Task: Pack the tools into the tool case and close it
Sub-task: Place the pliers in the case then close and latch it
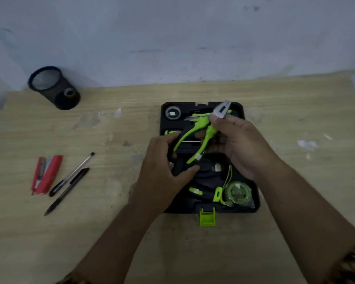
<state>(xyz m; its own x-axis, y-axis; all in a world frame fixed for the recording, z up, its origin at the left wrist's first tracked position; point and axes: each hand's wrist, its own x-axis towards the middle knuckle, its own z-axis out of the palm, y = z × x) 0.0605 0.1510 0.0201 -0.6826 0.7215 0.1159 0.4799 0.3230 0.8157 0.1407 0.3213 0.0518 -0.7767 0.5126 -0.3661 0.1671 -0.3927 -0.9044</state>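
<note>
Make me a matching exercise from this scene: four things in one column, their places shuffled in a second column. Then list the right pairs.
Things:
1. pliers
2. tape measure
3. mesh pen cup
4. red stapler

Places:
A. on the left side of the table, beside two pens
B. in the near right corner of the tool case
C. held by the left hand and right hand above the tool case
D. at the far left of the table, near the wall

Pairs: 1-C, 2-B, 3-D, 4-A
</note>
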